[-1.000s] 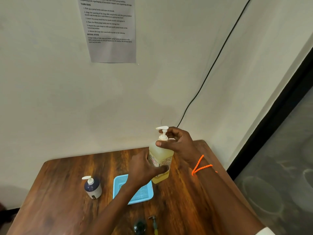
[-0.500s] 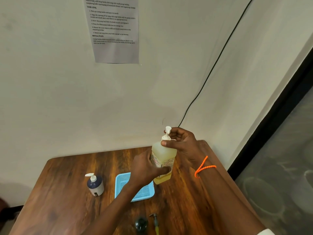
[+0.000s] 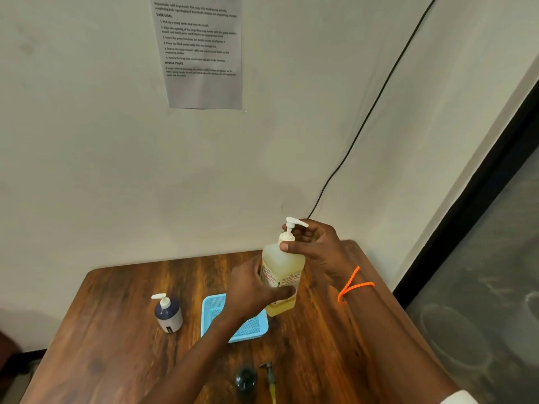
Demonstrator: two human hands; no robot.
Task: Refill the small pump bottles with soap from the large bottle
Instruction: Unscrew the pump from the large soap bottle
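The large bottle [image 3: 281, 275] stands upright on the wooden surface [image 3: 122, 339], toward its far right part, just beside the right rear corner of a blue tray [image 3: 256, 328]. It holds pale yellow soap and carries a label on its front. The left hand [image 3: 250, 290] wraps the lower body of the bottle, its grip clamped there with the thumb across the label. The right hand [image 3: 318, 249] is at the top: its grip is closed around the white pump [image 3: 293, 228], thumb pressed at the collar where the pump meets the bottle's shoulder, fingers curled behind the stem. The nozzle points to the right, over those fingers. An orange cord [image 3: 351, 284] loops the right wrist.

To the left of the tray, well apart from the large bottle, a small pump bottle [image 3: 169, 314] stands upright, dark blue above and pale grey below, with its white pump head on and the spout pointing left. Near the front edge of the surface a small dark bottle [image 3: 246, 380] stands with no pump on it, and just beside it to the right lies a loose pump [image 3: 269, 377] with a yellowish tube. Whether the dark bottle holds anything I cannot tell.

A printed sheet [image 3: 201, 51] hangs on the wall behind, and a black cable [image 3: 373, 106] runs down the wall toward the far corner of the surface.
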